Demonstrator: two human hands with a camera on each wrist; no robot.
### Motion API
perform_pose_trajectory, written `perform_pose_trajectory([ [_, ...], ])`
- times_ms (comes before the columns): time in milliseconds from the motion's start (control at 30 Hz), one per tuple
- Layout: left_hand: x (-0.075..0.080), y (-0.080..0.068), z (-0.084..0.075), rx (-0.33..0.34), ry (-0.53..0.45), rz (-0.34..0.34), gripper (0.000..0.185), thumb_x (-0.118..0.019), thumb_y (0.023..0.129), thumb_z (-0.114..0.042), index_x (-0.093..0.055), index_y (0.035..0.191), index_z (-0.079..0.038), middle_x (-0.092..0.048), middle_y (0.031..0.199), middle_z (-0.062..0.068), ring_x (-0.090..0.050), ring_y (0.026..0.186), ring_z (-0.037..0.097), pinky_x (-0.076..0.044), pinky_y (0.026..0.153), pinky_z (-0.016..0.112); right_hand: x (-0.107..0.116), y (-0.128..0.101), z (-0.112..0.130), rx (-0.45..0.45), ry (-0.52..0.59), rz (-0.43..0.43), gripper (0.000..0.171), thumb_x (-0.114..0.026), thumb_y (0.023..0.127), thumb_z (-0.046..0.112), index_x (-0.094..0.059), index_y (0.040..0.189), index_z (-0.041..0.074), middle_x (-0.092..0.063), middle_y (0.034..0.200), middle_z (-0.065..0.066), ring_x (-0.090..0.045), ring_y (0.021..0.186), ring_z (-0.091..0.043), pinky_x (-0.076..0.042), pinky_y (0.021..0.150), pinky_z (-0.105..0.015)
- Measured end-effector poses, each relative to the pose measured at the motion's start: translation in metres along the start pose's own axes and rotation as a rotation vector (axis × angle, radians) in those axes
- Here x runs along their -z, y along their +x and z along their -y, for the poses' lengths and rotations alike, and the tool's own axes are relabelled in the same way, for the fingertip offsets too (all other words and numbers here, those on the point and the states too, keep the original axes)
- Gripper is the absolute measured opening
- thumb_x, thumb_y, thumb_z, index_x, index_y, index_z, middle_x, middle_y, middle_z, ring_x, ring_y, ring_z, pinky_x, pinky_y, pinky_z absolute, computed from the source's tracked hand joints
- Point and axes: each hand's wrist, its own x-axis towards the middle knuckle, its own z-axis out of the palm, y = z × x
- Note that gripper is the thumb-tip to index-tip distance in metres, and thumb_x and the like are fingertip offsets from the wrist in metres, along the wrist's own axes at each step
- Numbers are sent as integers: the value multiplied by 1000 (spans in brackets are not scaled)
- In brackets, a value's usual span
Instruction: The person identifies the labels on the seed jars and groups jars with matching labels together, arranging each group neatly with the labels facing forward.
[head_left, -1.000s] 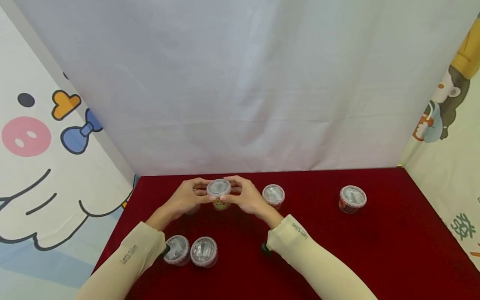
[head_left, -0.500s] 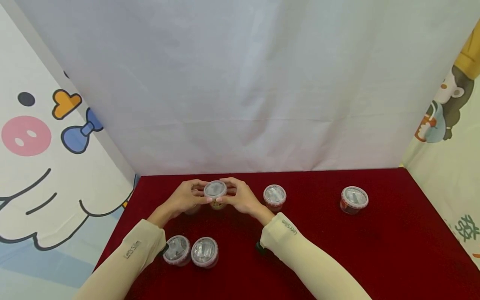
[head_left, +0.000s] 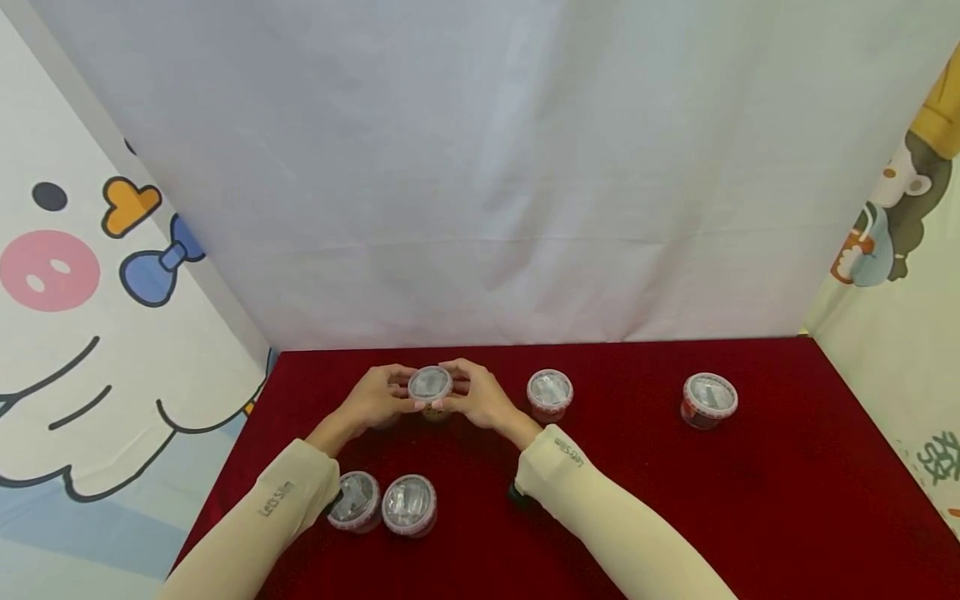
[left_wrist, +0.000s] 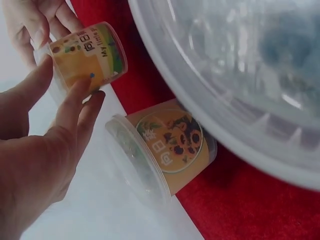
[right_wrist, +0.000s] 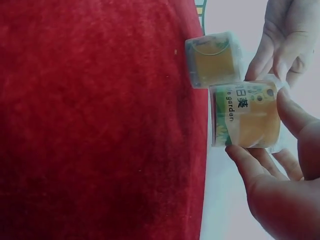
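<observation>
A red-covered table [head_left: 750, 500] stands before a white sheet [head_left: 480, 167], cartoon-printed panels [head_left: 75, 333] on both sides.

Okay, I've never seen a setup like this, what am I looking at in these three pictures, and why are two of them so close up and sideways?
A person works with bare hands at a table under a red cloth. The wide picture comes from a camera on their head; the close, tilted ones come from cameras on each wrist. The left hand and right hand together hold a small yellow-labelled tub by its sides. Another yellow tub stands on the cloth beside it. Four more lidded tubs sit around: two by the left sleeve, one right of the hands, one far right.
</observation>
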Motion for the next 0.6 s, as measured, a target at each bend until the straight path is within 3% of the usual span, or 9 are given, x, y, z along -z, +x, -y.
perform_pose_trajectory([
  [233, -4, 2, 1, 25, 126, -38, 56, -83, 91, -6, -60, 140, 9, -65, 137, 28, -67, 125, 41, -60, 94, 44, -3, 2, -7, -9, 5, -9, 56, -78, 94, -1, -55, 145, -5, -58, 146, -25, -60, 133, -42, -56, 105, -44],
  [600, -9, 3, 0, -18, 105, -27, 55, -80, 90, 6, -56, 139, 17, -62, 137, 34, -64, 126, 45, -61, 95, 45, -8, 2, -14, -12, 17, -25, 55, -79, 93, -3, -55, 143, -6, -58, 145, -25, -59, 134, -44, -54, 107, -47],
])
